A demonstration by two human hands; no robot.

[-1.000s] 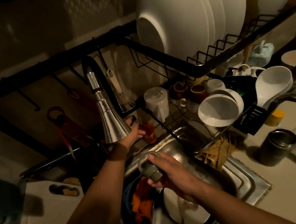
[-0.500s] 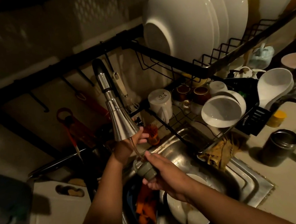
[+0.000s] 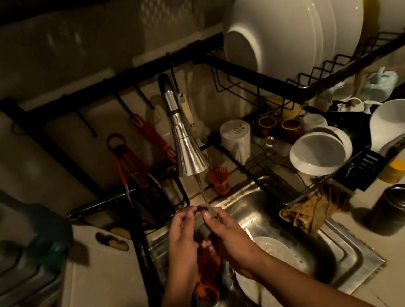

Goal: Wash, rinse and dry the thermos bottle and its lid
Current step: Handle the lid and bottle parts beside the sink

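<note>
Both of your hands meet under the faucet spray head (image 3: 187,145), over the stainless sink (image 3: 264,202). Your right hand (image 3: 227,235) has its fingers curled round the grey-green thermos lid (image 3: 203,225), and your left hand (image 3: 182,233) pinches the lid's upper rim from the other side, fingertips bent onto it. A thin stream of water (image 3: 201,191) falls from the spray head straight onto the lid between your fingers. Below your hands, in the sink, lie an orange cloth (image 3: 208,275) and a white plate (image 3: 274,253). The thermos bottle (image 3: 393,208), dark and open-topped, stands upright on the tabletop (image 3: 396,270) to the right of the sink, well apart from the lid. Near it, hanging over the sink's right edge, is a crumpled yellowish rag (image 3: 312,209). An orange brush (image 3: 219,179) stands at the back of the sink, just right of the stream. The black dish rack (image 3: 250,73) above holds large white plates (image 3: 282,20), and its lower shelf holds a white mug (image 3: 235,134) and white bowls (image 3: 319,153). A white cutting board (image 3: 98,289) lies left of the sink.
</note>
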